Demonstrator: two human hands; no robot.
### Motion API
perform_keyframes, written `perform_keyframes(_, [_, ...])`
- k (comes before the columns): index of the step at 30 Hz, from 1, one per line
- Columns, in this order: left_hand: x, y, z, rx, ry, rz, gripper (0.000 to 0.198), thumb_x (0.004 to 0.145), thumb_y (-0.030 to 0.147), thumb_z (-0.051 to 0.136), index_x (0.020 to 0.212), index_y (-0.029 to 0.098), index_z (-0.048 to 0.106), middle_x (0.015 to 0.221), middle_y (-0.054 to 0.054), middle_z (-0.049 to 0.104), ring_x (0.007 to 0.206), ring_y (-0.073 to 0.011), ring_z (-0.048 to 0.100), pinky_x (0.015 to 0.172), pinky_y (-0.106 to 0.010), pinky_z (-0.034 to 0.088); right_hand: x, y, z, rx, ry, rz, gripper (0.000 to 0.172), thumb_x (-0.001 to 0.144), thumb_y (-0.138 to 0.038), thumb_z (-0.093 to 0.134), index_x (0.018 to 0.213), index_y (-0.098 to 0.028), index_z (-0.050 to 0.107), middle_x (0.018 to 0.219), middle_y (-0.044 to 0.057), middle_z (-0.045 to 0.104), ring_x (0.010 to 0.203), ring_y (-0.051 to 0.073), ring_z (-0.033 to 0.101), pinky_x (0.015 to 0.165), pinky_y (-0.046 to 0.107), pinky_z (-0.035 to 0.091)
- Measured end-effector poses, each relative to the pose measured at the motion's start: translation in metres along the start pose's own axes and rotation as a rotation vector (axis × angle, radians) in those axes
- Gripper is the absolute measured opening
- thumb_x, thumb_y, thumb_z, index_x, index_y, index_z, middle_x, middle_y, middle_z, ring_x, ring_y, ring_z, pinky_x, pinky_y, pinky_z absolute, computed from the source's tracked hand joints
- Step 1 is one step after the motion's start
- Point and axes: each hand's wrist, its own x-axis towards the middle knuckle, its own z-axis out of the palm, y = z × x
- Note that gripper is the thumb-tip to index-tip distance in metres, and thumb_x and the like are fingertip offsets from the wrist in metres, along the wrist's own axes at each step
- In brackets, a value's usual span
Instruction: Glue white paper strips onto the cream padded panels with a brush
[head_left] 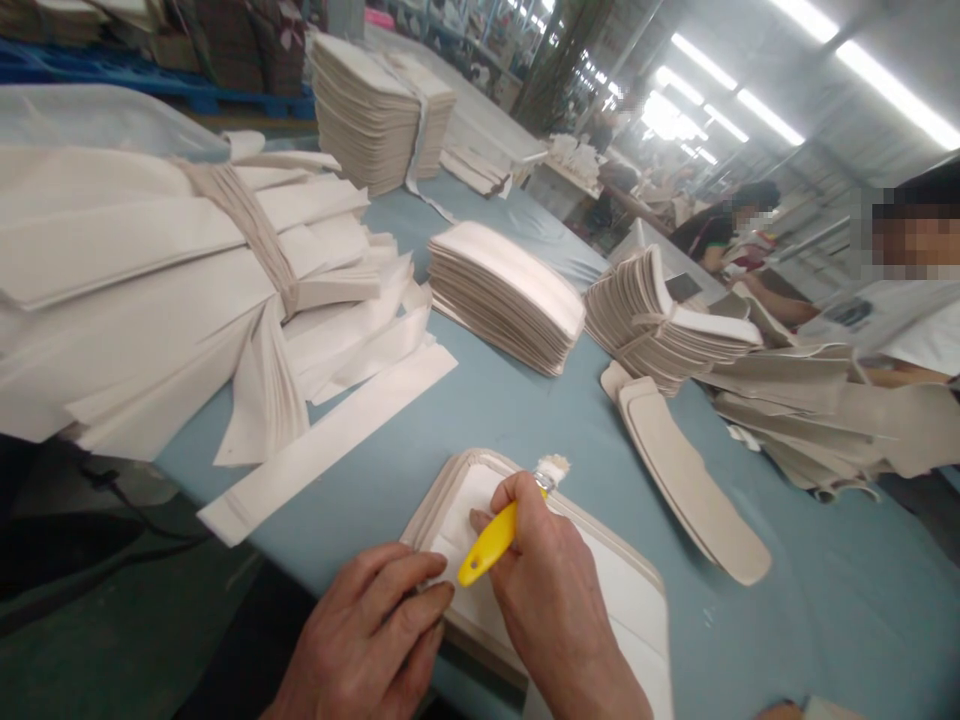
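Observation:
My right hand (pixel 544 570) is closed around a yellow-handled brush (pixel 491 545). The brush's white bristle tip (pixel 553 468) rests at the far edge of a cream fabric piece (pixel 622 600) lying on the blue table (pixel 465 420). My left hand (pixel 375 630) presses its fingers down on the near left corner of the same piece, right beside the brush handle. The piece has a raised tan border around a white centre.
Stacks of cream cut pieces (pixel 506 295) and a tied bundle (pixel 660 320) stand mid-table. A large tied pile of white strips (pixel 172 290) fills the left. A long tan piece (pixel 686 480) lies right of my hands. Two other people sit at the far right.

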Motion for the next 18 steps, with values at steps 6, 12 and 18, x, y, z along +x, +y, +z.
perform_keyframes(6, [0.002,0.000,-0.005,-0.060,-0.011,0.008,0.021,0.101,0.009,0.052,0.106,0.018,0.070,0.105,-0.007,0.076,0.103,-0.0146,0.070,0.095,-0.023,0.060,0.002,-0.003,-0.003,-0.027,0.005,0.014,0.008,0.097,-0.024,0.062,0.092,-0.027,0.056,0.064,-0.002,0.068,0.063,0.023,0.067,0.055,0.025,0.026])
perform_keyframes(12, [0.005,-0.008,-0.002,0.053,0.009,-0.008,0.026,0.101,0.013,0.054,0.122,0.015,0.068,0.122,-0.010,0.074,0.110,-0.0157,0.070,0.099,-0.025,0.058,0.003,0.000,-0.001,-0.034,0.020,-0.034,0.005,0.097,-0.022,0.060,0.096,-0.026,0.057,0.064,-0.003,0.067,0.064,0.022,0.067,0.056,0.026,0.025])
perform_keyframes(18, [0.016,-0.013,0.001,0.169,-0.019,0.058,0.025,0.101,0.016,0.054,0.120,0.015,0.070,0.125,-0.009,0.076,0.108,-0.0202,0.067,0.096,-0.032,0.058,0.003,0.002,0.001,0.031,-0.009,0.002,0.018,0.092,-0.011,0.062,0.100,-0.026,0.056,0.071,-0.002,0.070,0.072,0.024,0.070,0.060,0.026,0.027])
